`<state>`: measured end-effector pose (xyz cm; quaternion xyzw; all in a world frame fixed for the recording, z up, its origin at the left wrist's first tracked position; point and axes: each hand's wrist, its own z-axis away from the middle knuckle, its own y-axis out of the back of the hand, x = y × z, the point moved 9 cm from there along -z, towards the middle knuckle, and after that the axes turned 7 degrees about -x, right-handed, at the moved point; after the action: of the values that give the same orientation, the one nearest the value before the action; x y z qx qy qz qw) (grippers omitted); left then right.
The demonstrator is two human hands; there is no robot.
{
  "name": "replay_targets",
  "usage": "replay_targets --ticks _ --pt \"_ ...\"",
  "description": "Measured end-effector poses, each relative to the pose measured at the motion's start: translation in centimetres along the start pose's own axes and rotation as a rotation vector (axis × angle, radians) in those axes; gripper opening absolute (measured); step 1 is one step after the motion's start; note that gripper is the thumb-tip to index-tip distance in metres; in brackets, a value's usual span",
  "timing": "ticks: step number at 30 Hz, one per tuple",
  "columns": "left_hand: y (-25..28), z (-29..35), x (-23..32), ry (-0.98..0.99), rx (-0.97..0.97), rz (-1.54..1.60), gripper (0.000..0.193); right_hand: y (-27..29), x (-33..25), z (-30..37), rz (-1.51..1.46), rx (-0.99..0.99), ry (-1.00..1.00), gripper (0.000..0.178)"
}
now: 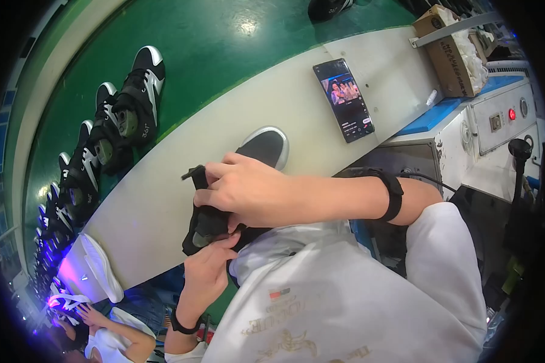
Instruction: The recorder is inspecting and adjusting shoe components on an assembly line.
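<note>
A black shoe (262,149) with a silver-grey toe rim lies on the pale worktop, its toe pointing away to the right. My right hand (245,187) lies across its upper with curled fingers, gripping a black strap or flap near the opening. Close to my body, my left hand (211,266) pinches the shoe's heel end, where a dark green-grey patch shows. Both hands cover the middle of the shoe, so the exact grip of the fingertips is partly hidden.
A row of black-and-white shoes (140,94) stands on the green surface (218,36) beyond the worktop (157,199). A phone (345,100) lies at the right. White sole (100,266) sits left, near another person's hand (91,316). A cardboard box (451,57) and white machine (496,127) stand far right.
</note>
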<state>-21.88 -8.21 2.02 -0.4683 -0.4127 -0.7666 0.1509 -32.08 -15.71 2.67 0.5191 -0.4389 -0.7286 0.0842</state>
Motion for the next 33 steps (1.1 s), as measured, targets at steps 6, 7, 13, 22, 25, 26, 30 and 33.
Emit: replay_targets --ticks 6,7,13,22,25,26,30,33 --pt "2.1 -1.8 1.4 -0.003 -0.038 0.323 0.019 -0.2 0.3 0.4 0.035 0.048 -0.004 0.048" --pt "3.0 -2.3 1.7 -0.047 0.143 0.094 0.027 0.6 0.3 0.6 0.035 0.091 0.007 0.048" --pt "2.1 -3.3 0.0 -0.117 0.369 -0.297 0.049 3.9 4.3 1.8 -0.439 0.172 -0.256 0.049" --pt "5.1 -4.7 -2.6 0.029 0.404 -0.049 0.036 4.1 2.1 0.8 -0.417 0.842 0.009 0.012" --pt "5.1 -5.1 -4.4 0.115 0.43 0.08 0.032 3.2 1.9 0.2 -0.586 0.807 0.042 0.007" --pt "4.9 -5.2 -5.8 0.192 0.451 0.221 0.03 3.2 1.7 0.1 -0.56 0.814 0.047 0.005" --pt "3.6 -7.2 -8.9 0.222 0.382 0.518 0.033 2.4 3.7 -0.6 -0.563 0.784 -0.062 0.005" --pt "3.6 -8.8 -9.0 0.129 0.323 0.452 0.031 2.1 4.6 -0.9 -0.499 0.74 -0.046 0.006"
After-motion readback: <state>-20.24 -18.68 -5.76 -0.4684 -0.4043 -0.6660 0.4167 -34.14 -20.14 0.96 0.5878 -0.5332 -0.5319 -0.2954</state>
